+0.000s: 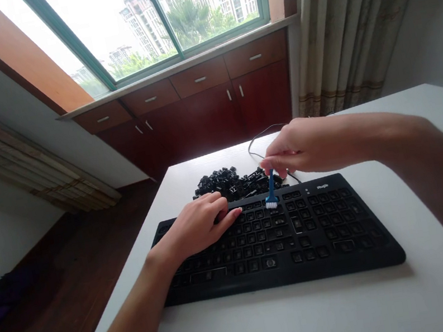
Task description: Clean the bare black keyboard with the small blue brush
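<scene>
A black keyboard (299,275) with its keycaps taken off lies flat on the white table, its bare key sockets showing. My left hand (200,220) rests on its left part, fingers curled at the far edge and thumb stretched along the upper sockets. Between the thumb and fingers of my right hand (293,148) is a small blue brush (271,183), held upright with its white bristles down on the top rows, right of the left thumb. Behind the keyboard lies a heap of loose black keycaps (228,183), partly hidden by my left hand.
A thin cable (250,147) curves over the white table (281,320) behind the keyboard. The table's left edge drops to a dark wooden floor (54,284). Beyond stand red-brown cabinets (204,112) under a window, with curtains (334,28) at both sides.
</scene>
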Demonstrator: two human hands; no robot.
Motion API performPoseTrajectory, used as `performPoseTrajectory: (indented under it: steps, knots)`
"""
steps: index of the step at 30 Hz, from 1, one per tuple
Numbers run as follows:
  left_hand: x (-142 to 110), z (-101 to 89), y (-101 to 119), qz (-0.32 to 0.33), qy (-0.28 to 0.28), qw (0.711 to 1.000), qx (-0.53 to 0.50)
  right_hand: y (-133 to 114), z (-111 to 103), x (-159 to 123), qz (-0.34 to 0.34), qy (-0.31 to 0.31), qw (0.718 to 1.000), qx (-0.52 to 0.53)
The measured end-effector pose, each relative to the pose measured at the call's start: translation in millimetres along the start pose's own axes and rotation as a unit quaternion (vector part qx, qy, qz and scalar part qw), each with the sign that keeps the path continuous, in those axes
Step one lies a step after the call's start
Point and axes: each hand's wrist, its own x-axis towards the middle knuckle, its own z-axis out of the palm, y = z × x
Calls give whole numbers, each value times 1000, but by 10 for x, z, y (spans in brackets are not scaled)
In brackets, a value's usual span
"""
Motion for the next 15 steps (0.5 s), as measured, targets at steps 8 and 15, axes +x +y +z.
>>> performPoseTrajectory:
  steps: [8, 15]
  knots:
    - [2, 46, -21, -8, -12, 1000, -2, -279, -8, -58, 69, -31, 986, -146]
    - [4, 53, -22, -12, -10, 1000, -7, -318, 18, -37, 6, 4, 986, -167]
